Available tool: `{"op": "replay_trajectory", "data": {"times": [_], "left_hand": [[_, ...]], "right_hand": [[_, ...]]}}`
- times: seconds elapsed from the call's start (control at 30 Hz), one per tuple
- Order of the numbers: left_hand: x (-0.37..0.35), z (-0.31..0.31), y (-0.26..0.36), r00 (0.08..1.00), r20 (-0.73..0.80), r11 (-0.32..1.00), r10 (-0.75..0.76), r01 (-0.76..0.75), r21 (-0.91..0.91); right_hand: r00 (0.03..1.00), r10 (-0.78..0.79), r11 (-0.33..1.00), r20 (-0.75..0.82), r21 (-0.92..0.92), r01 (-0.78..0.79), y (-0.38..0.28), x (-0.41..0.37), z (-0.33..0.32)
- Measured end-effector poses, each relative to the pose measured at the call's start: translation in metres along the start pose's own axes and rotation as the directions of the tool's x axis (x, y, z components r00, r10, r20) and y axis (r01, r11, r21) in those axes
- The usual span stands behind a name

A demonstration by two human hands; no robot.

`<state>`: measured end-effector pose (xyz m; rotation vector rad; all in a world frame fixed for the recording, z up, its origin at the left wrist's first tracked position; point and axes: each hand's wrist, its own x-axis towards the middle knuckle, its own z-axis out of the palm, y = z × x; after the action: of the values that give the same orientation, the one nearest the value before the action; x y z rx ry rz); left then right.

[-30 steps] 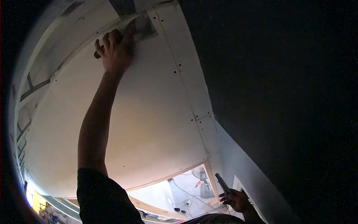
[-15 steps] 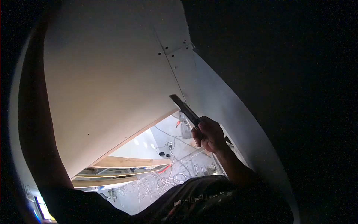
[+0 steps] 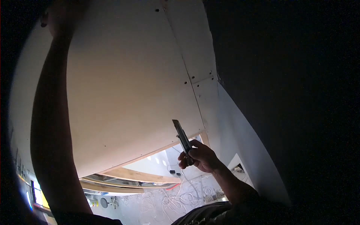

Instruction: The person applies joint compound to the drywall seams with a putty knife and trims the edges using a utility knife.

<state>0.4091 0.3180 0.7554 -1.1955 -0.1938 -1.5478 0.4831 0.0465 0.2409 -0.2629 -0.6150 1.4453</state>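
one knife (image 3: pixel 182 138), just below frame centre, is held in the right grip (image 3: pixel 202 156), its blade (image 3: pixel 176 125) best kept off the left arm (image 3: pixel 52 123). the left grip (image 3: pixel 62 18), upper left, is too dark to read.

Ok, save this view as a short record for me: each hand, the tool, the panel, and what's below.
Right hand: holding a snap-off utility knife
Blade: extended, pointing toward the top of the view
Left hand: raised at the upper left, in shadow; what it grips is unclear
Panel: pale plasterboard with a long seam and dark fastener spots
Below: curved timber; loosely coiled white cables on the floor
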Motion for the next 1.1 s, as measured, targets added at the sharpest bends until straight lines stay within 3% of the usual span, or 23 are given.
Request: {"op": "replay_trajectory", "data": {"times": [0.07,0.2,0.33,0.43,0.47,0.53,0.67,0.87,0.93,1.0,1.1], "left_hand": [[0.000,-0.004,-0.002,0.998,0.067,1.000,0.005,-0.007,0.019],[0.003,-0.004,-0.001,0.987,0.160,0.999,0.025,-0.032,0.041],[0.004,-0.006,0.002,0.943,0.332,0.981,0.009,-0.072,0.178],[0.005,-0.016,0.013,0.823,0.560,0.931,-0.094,-0.128,0.343],[0.003,-0.020,0.017,0.812,0.573,0.935,-0.113,-0.108,0.338],[-0.020,-0.014,0.013,0.956,0.293,0.997,-0.006,-0.015,0.071],[-0.017,-0.032,0.033,0.955,0.287,0.996,-0.079,0.089,-0.022],[-0.004,-0.043,0.033,0.911,0.379,0.975,-0.162,0.207,-0.080],[-0.004,-0.044,0.030,0.921,0.362,0.970,-0.145,0.204,-0.131],[-0.006,-0.037,0.028,0.934,0.331,0.972,-0.132,0.188,-0.142],[-0.001,-0.037,0.026,0.928,0.349,0.972,-0.132,0.191,-0.139]], "right_hand": [[0.994,-0.107,0.994,0.011,0.005,0.107,0.010,0.008,-0.011],[0.987,-0.156,0.987,0.035,0.047,0.154,0.013,0.008,-0.016],[0.998,-0.057,0.998,0.020,-0.017,0.058,0.014,0.003,-0.011],[1.000,0.023,0.999,-0.019,0.047,-0.022,0.024,-0.001,-0.016],[0.998,0.048,0.998,-0.032,0.035,-0.047,0.027,-0.004,-0.017],[0.998,0.007,1.000,-0.057,-0.028,-0.009,0.035,-0.005,-0.024],[1.000,0.007,0.991,0.005,-0.131,-0.006,0.032,-0.008,-0.037],[0.958,-0.142,0.935,-0.250,-0.352,0.047,0.023,-0.033,0.017],[0.932,-0.123,0.966,-0.342,-0.257,0.033,0.031,-0.040,-0.003],[0.921,-0.032,0.937,-0.389,-0.331,-0.107,0.026,-0.048,-0.029],[0.882,-0.110,0.882,-0.458,-0.454,-0.125,0.022,-0.059,-0.019]]}}
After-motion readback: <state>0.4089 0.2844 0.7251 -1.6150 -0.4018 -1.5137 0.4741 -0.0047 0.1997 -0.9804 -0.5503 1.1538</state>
